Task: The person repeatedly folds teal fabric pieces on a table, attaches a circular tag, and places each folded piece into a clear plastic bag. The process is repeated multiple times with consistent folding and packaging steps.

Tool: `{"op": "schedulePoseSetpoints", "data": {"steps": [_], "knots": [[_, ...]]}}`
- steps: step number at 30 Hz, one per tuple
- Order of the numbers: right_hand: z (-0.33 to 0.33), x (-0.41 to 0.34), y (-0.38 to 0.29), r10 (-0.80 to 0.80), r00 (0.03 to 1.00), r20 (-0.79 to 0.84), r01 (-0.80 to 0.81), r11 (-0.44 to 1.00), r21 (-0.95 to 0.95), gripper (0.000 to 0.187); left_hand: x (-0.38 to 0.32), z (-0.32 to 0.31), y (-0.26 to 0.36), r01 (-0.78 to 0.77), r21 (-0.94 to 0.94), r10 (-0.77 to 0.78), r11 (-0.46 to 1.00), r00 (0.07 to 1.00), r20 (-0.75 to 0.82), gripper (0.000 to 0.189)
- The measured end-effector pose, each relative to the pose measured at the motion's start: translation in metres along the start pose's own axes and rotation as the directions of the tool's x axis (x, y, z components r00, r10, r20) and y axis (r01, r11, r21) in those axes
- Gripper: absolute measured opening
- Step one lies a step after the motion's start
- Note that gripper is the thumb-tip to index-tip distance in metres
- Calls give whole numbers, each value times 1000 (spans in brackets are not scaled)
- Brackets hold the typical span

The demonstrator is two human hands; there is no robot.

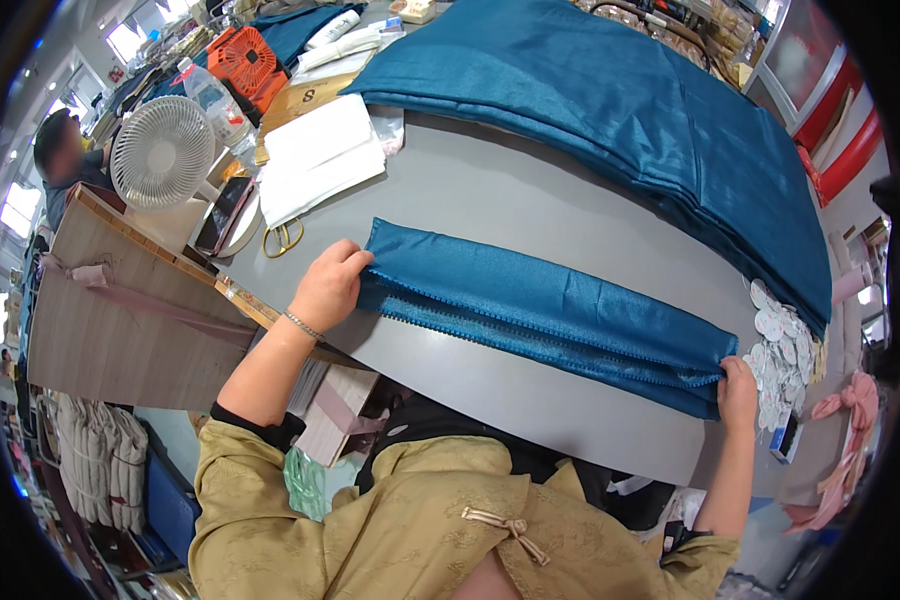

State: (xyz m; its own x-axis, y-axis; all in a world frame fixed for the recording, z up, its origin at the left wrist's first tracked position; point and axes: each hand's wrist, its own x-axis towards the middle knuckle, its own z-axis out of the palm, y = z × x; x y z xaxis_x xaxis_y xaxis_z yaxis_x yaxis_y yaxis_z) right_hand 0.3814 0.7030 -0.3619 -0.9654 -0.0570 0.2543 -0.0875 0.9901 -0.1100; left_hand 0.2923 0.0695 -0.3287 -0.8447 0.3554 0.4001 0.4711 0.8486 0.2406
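A long folded piece of teal satin fabric lies across the grey table, its serrated or stitched edges facing me and slightly parted. My left hand pinches its left end between thumb and fingers. At the right end, my right hand grips the corner, the fingertips partly hidden by the cloth. Beyond it, a large stack of the same teal fabric covers the far side of the table. Gold-handled scissors lie up and left of my left hand, beside folded white sheets.
A white fan, a phone, a plastic bottle and an orange fan stand at the left. Round white tags are heaped right of my right hand. A person is at the far left.
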Motion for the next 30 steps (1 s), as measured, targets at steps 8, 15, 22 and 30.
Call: {"op": "schedulePoseSetpoints", "data": {"steps": [8,15,22,30], "knots": [[3,-4,3,9,1000,13,-9,1000,5,23,-16,-8,-12,127,-250,-42,960,946,322,33],[0,1,-1,-53,999,11,53,998,17,25,-37,16,-4,-86,-47,96,995,959,265,25],[-40,32,3,-90,996,-30,90,996,1,25,-19,3,-26,88,-223,-31,971,969,247,16],[-159,94,-19,-206,930,-305,177,977,-123,18,100,-95,-21,-143,146,155,979,985,-74,28]]}}
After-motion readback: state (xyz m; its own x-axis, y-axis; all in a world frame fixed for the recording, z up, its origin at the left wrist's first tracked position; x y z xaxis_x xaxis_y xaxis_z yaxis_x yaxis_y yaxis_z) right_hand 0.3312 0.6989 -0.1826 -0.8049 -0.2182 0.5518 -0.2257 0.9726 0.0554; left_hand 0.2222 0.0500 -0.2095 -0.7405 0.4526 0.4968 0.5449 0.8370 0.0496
